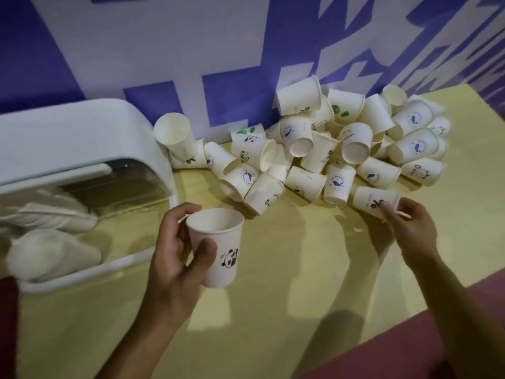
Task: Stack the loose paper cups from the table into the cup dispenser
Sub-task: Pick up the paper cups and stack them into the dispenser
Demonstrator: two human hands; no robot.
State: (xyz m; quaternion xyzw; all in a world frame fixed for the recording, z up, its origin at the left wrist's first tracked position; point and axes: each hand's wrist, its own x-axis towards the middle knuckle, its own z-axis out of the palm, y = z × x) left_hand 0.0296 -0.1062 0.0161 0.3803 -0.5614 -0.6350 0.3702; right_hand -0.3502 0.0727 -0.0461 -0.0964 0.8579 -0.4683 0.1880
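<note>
My left hand grips an upright white paper cup with a panda print above the table, just right of the dispenser. My right hand reaches to a cup lying on its side at the near edge of the pile, with fingers and thumb closing round its rim end. A heap of several loose white cups lies against the back wall. The white cup dispenser lies at the left, and stacked cups show inside it.
The yellow table ends at a front edge on the right, with a reddish floor beyond. A blue and white patterned wall stands right behind the cups. A dark red object shows at the left edge.
</note>
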